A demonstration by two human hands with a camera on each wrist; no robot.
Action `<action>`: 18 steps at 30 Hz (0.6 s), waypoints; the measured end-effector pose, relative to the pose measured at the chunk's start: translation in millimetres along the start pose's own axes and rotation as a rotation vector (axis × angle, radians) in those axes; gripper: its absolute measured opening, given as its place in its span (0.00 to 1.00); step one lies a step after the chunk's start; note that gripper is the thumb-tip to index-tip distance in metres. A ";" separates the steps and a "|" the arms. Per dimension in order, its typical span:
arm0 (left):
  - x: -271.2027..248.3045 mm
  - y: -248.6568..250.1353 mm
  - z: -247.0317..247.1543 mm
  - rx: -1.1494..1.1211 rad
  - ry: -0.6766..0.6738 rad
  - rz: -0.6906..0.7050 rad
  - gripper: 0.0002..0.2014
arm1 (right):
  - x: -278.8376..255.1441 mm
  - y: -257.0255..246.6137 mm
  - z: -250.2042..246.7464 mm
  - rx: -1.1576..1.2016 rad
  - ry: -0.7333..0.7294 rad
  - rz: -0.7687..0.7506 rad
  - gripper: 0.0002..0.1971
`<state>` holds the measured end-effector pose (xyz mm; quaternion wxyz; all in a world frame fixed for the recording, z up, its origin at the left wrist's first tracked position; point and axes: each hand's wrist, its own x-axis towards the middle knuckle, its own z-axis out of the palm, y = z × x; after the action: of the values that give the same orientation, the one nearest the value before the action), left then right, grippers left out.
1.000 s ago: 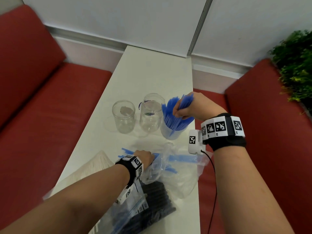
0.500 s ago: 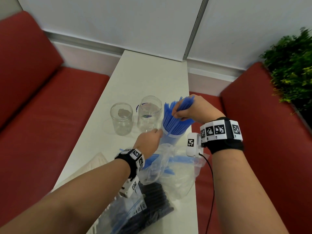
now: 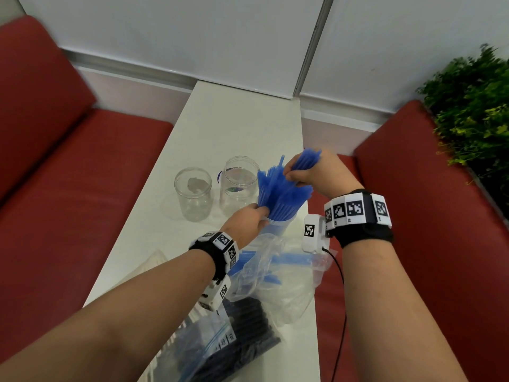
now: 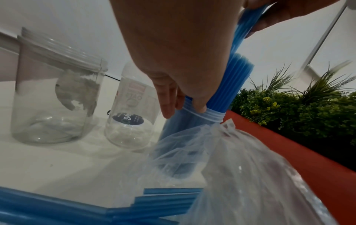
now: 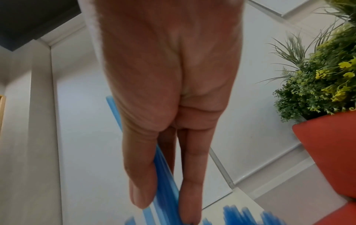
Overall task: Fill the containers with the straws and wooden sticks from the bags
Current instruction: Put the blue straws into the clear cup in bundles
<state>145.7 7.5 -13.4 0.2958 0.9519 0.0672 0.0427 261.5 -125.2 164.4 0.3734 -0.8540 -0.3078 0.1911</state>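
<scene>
Three clear jars stand on the white table point(image 3: 242, 119). The left jar point(image 3: 192, 194) and the middle jar point(image 3: 238, 186) hold no straws. The right jar point(image 3: 278, 226) is packed with blue straws point(image 3: 275, 194) that fan out above its rim. My right hand point(image 3: 290, 175) grips a bundle of those blue straws point(image 5: 163, 175) above the jar, between thumb and fingers. My left hand point(image 3: 257, 216) reaches to the jar's rim point(image 4: 212, 115), and its straight fingers point(image 4: 167, 106) touch the rim and the straws' base.
A crumpled clear bag point(image 3: 275, 271) with a few blue straws lies in front of the jars. A zip bag of black straws point(image 3: 248, 326) lies nearer me, and a pale bag point(image 3: 154, 268) shows under my left arm. Red benches point(image 3: 82, 188) flank the table; a plant point(image 3: 473, 119) stands right.
My left hand left the clear bag and moved up and forward to the rim of the straw-filled jar. My right hand stayed above that jar, still gripping its bundle of blue straws.
</scene>
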 end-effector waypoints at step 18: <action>10.4 19.1 -11.0 0.292 -0.236 -0.019 0.11 | -0.9 3.1 58.1 -0.393 0.568 -0.343 0.26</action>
<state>156.6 -0.4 6.9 0.1608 0.9824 0.0467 -0.0823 229.7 -97.3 124.5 0.2994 -0.8643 -0.3613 -0.1809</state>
